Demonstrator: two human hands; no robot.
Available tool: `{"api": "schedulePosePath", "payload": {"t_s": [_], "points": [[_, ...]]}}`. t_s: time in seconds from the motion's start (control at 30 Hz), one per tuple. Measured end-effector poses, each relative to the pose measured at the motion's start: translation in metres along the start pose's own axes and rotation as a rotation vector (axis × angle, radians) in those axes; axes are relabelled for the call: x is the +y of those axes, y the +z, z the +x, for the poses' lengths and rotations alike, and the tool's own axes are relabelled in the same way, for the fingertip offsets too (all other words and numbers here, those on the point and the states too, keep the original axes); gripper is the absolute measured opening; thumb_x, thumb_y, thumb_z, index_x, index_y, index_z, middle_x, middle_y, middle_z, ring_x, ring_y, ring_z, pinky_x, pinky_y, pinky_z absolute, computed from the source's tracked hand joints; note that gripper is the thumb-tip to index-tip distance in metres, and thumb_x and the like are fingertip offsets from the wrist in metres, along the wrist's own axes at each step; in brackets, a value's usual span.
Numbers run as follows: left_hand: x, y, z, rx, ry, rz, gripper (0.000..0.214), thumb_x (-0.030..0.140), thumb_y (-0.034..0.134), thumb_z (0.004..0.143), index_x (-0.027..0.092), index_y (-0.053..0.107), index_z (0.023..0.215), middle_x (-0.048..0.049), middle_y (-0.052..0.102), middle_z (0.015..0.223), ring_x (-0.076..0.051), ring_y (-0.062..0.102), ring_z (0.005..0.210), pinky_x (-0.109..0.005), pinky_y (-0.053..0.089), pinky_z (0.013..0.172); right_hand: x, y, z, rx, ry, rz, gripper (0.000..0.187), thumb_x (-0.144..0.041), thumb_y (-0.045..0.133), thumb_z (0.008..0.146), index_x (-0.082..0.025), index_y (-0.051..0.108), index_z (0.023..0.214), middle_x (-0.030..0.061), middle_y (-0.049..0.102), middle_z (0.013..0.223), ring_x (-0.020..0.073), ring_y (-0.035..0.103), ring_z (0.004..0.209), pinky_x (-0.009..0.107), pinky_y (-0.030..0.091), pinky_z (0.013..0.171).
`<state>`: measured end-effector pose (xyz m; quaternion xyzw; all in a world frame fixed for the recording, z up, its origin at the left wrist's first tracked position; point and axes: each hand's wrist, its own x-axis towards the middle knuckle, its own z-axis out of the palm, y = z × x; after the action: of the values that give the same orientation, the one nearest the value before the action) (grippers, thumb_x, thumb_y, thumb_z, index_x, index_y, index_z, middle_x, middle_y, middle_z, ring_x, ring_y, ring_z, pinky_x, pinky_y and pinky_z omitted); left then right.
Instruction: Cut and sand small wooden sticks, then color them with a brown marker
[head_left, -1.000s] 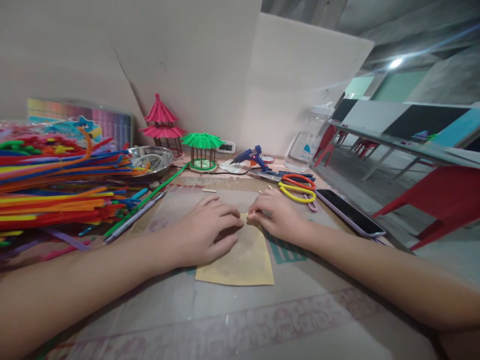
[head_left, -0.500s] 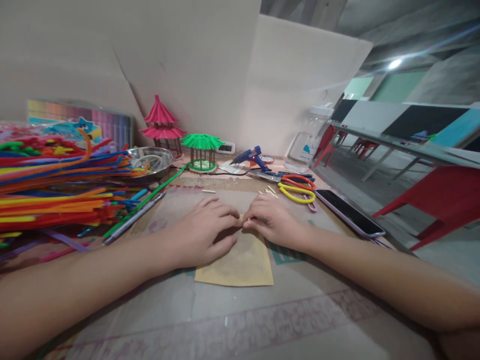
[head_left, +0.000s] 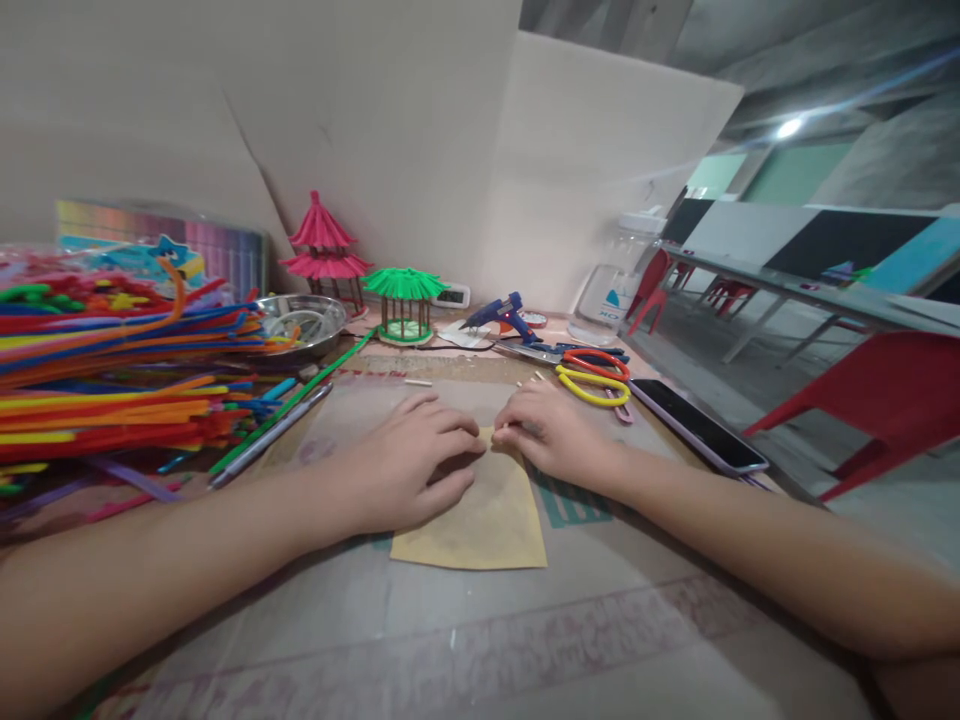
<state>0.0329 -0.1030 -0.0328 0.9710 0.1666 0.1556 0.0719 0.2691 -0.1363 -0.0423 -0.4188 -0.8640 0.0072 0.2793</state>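
The right hand (head_left: 546, 432) is pinched at the far end of the yellow sheet (head_left: 480, 535) — on what, I cannot tell; the left hand (head_left: 414, 462), loosely spread, overlaps the sheet's left side. From both hands, the flat sheet stretches nearward.

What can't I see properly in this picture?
In the head view:
- What the right hand pinches, if anything: too small, mostly covered by its fingers.
- Part of the paper: hidden under the left hand.
- Left ends of the pipe cleaners: cut off by the left edge.
- Digits on the little screen: too small, blurred.
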Motion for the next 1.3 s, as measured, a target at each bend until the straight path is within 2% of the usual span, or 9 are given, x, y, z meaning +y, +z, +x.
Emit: {"api": "schedulePosePath", "payload": {"t_s": [0.1,0.3,0.43,0.63,0.77,0.9,1.03,1.17,1.3], "points": [[0.000,0.000,0.000,-0.003,0.008,0.017,0.024,0.029,0.052,0.095,0.021,0.069,0.109,-0.0075,0.068,0.114,-0.025,0.062,0.110,-0.051,0.031,0.113,-0.001,0.000,0.000,-0.022,-0.074,0.069,0.009,-0.018,0.066,0.093,-0.017,0.071,0.085,0.0041,0.073,0.080,0.0191,0.060,0.081,0.033,0.040,0.080],[-0.001,0.001,0.000,0.005,0.008,0.012,0.026,0.031,0.052,0.096,0.021,0.069,0.114,-0.0076,0.068,0.117,-0.025,0.061,0.111,-0.052,0.031,0.113,0.002,0.001,0.000,0.005,0.029,-0.009,0.011,-0.017,0.067,0.091,-0.016,0.070,0.081,0.0056,0.072,0.076,0.0198,0.059,0.077,0.032,0.038,0.075],[-0.001,0.001,0.000,-0.001,0.011,0.022,0.024,0.029,0.052,0.095,0.021,0.069,0.109,-0.0074,0.068,0.114,-0.025,0.062,0.110,-0.052,0.031,0.112,-0.001,0.001,0.000,-0.026,-0.068,0.075,0.009,-0.018,0.066,0.093,-0.017,0.071,0.085,0.0044,0.073,0.081,0.0192,0.061,0.081,0.033,0.039,0.080],[-0.001,0.000,0.000,-0.010,-0.007,0.006,0.027,0.030,0.052,0.096,0.022,0.068,0.115,-0.0072,0.067,0.118,-0.025,0.061,0.112,-0.053,0.030,0.114,0.002,0.001,-0.001,-0.004,0.022,-0.018,0.010,-0.019,0.067,0.092,-0.016,0.070,0.082,0.0057,0.072,0.078,0.0201,0.059,0.079,0.033,0.038,0.076],[0.000,0.000,0.000,-0.012,0.001,0.015,0.025,0.029,0.052,0.095,0.021,0.069,0.111,-0.0070,0.068,0.115,-0.025,0.061,0.111,-0.051,0.032,0.111,-0.001,0.001,-0.001,-0.031,-0.059,0.029,0.010,-0.019,0.066,0.093,-0.017,0.070,0.084,0.0050,0.073,0.080,0.0199,0.060,0.081,0.034,0.040,0.079],[0.000,0.000,0.001,0.001,0.011,0.014,0.026,0.030,0.052,0.096,0.021,0.069,0.113,-0.0077,0.068,0.116,-0.025,0.061,0.110,-0.050,0.033,0.110,0.004,0.000,0.002,0.009,0.093,0.019,0.010,-0.017,0.066,0.090,-0.017,0.069,0.080,0.0057,0.072,0.079,0.0205,0.060,0.080,0.035,0.041,0.078],[-0.001,-0.001,0.001,0.047,-0.002,-0.044,0.024,0.031,0.055,0.096,0.019,0.068,0.113,-0.0069,0.069,0.111,-0.024,0.061,0.107,-0.044,0.039,0.103,0.000,-0.002,0.002,0.071,0.323,0.428,0.005,-0.015,0.064,0.087,-0.019,0.066,0.084,0.0027,0.072,0.084,0.0171,0.065,0.081,0.032,0.048,0.078],[-0.001,-0.004,0.001,0.158,-0.079,-0.143,0.021,0.036,0.055,0.099,0.020,0.067,0.098,-0.0039,0.069,0.098,-0.021,0.061,0.095,-0.035,0.043,0.087,-0.017,-0.003,0.000,0.064,0.464,0.903,0.010,-0.023,0.070,0.082,-0.020,0.062,0.086,0.0006,0.072,0.083,0.0160,0.070,0.080,0.031,0.055,0.077],[0.003,-0.008,0.001,0.259,-0.112,-0.184,0.022,0.040,0.055,0.100,0.021,0.065,0.098,-0.0028,0.069,0.099,-0.019,0.061,0.096,-0.033,0.043,0.087,-0.030,-0.004,-0.003,0.001,0.512,1.060,0.019,-0.030,0.074,0.083,-0.020,0.062,0.095,0.0021,0.075,0.086,0.0168,0.074,0.082,0.032,0.058,0.078]]}}
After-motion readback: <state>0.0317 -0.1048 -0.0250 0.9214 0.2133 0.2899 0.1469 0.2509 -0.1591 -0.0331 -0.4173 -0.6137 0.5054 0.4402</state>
